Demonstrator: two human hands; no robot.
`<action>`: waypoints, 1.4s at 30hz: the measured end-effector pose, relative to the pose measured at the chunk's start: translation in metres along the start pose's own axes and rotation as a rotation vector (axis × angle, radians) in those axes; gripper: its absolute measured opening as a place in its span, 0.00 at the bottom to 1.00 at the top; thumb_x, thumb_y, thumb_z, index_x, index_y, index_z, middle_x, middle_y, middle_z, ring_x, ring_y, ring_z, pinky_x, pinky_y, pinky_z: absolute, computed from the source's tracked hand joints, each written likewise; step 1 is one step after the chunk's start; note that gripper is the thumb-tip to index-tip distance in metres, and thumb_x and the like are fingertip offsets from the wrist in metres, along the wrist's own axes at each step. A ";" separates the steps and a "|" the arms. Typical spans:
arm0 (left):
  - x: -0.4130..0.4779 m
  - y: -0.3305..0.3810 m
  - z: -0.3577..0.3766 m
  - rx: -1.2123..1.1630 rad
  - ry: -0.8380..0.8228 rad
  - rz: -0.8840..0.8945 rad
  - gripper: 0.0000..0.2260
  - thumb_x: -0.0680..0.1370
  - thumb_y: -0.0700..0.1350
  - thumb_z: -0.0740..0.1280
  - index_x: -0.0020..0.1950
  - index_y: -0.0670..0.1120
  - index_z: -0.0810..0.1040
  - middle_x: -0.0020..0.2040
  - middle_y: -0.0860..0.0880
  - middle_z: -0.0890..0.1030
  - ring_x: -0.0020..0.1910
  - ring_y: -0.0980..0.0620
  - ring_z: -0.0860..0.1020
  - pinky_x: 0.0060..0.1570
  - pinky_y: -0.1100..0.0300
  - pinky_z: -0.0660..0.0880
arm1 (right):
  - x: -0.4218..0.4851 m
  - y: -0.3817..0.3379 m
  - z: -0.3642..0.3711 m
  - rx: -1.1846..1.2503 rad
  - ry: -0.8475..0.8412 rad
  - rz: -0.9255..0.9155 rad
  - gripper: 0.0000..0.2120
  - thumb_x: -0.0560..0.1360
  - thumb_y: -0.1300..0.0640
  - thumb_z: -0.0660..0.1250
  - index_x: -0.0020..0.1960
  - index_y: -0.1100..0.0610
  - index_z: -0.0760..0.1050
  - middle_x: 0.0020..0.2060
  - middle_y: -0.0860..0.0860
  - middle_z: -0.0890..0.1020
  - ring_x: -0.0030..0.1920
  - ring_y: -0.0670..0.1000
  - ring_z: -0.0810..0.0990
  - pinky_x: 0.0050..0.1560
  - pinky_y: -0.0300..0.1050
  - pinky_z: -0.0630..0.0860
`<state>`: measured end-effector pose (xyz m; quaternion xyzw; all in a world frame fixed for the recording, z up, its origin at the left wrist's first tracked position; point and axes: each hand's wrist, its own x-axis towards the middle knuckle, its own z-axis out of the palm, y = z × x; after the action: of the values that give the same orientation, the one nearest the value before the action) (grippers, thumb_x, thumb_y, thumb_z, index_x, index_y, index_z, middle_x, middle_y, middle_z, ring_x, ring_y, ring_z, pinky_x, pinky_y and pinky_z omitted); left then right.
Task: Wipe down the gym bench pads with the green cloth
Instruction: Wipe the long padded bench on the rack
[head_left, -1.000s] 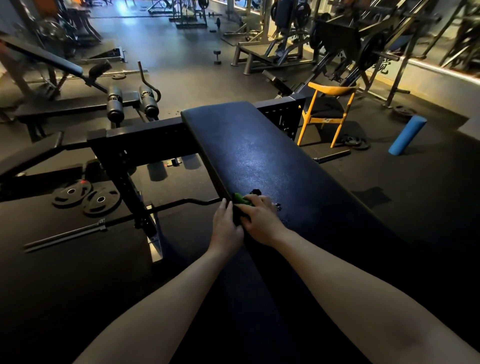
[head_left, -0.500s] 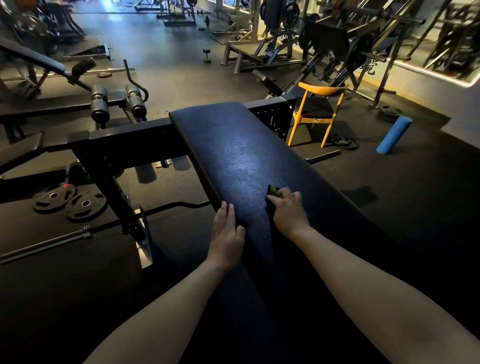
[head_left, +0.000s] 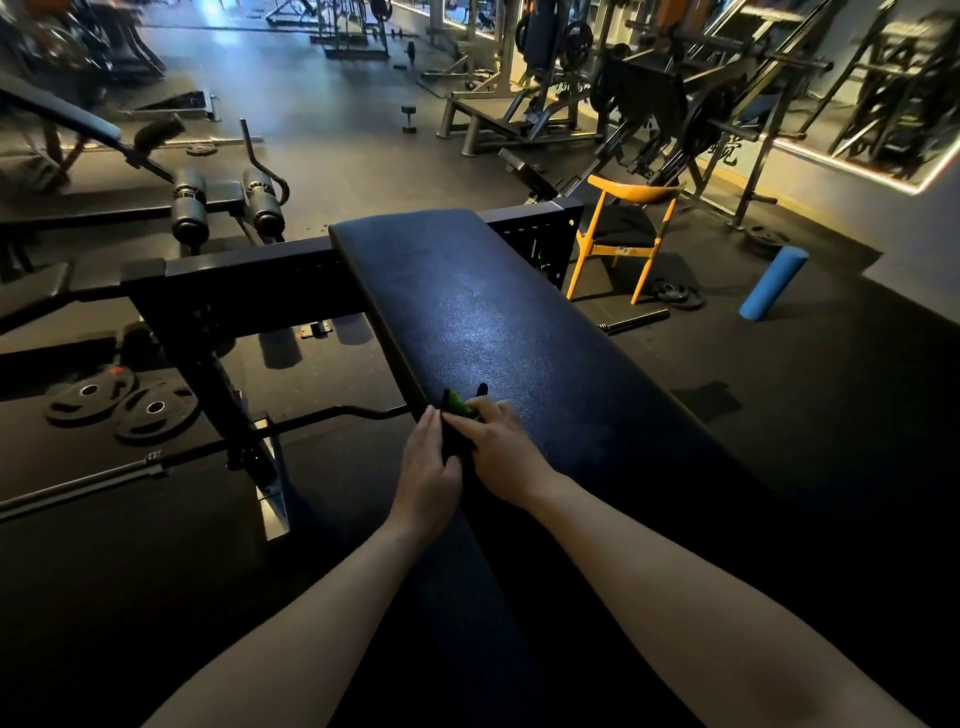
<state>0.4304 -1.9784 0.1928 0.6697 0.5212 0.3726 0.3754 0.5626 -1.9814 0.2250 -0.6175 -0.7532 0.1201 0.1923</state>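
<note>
A long dark blue bench pad (head_left: 483, 312) runs from the middle of the view toward me. The green cloth (head_left: 460, 404) lies bunched at the pad's left edge, mostly hidden under my right hand (head_left: 498, 452), which presses it onto the pad with fingers curled over it. My left hand (head_left: 428, 467) rests flat on the pad's left edge, fingers straight, touching the right hand's side.
The bench's black steel frame (head_left: 234, 275) crosses to the left. Two weight plates (head_left: 122, 405) and a barbell (head_left: 156, 460) lie on the floor at left. A yellow chair (head_left: 623, 234) and a blue foam roller (head_left: 774, 283) stand at right.
My right hand slid the cloth from the pad's middle back to its left edge, next to my left hand. The left hand stayed on the edge.
</note>
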 end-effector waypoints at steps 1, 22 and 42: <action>0.000 0.000 0.006 0.151 0.041 0.049 0.33 0.72 0.45 0.54 0.78 0.39 0.63 0.78 0.41 0.64 0.78 0.47 0.60 0.78 0.54 0.53 | -0.001 0.006 -0.002 -0.017 0.001 0.009 0.20 0.80 0.61 0.60 0.71 0.51 0.74 0.65 0.54 0.72 0.60 0.60 0.65 0.64 0.51 0.69; -0.004 0.022 0.028 0.435 -0.180 0.069 0.34 0.75 0.53 0.48 0.82 0.45 0.54 0.82 0.47 0.55 0.80 0.52 0.50 0.77 0.60 0.41 | -0.026 0.043 -0.032 0.044 0.127 0.132 0.18 0.76 0.62 0.64 0.62 0.53 0.81 0.58 0.55 0.77 0.57 0.60 0.70 0.61 0.50 0.68; 0.012 0.061 0.072 0.744 -0.211 0.086 0.27 0.80 0.57 0.56 0.80 0.55 0.60 0.82 0.52 0.55 0.77 0.50 0.53 0.74 0.45 0.48 | -0.037 0.150 -0.078 -0.007 0.215 0.455 0.19 0.79 0.64 0.59 0.67 0.53 0.77 0.66 0.54 0.71 0.61 0.60 0.65 0.62 0.42 0.61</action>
<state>0.5224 -1.9858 0.2164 0.8160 0.5507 0.1027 0.1422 0.7357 -1.9910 0.2271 -0.7811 -0.5704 0.0913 0.2369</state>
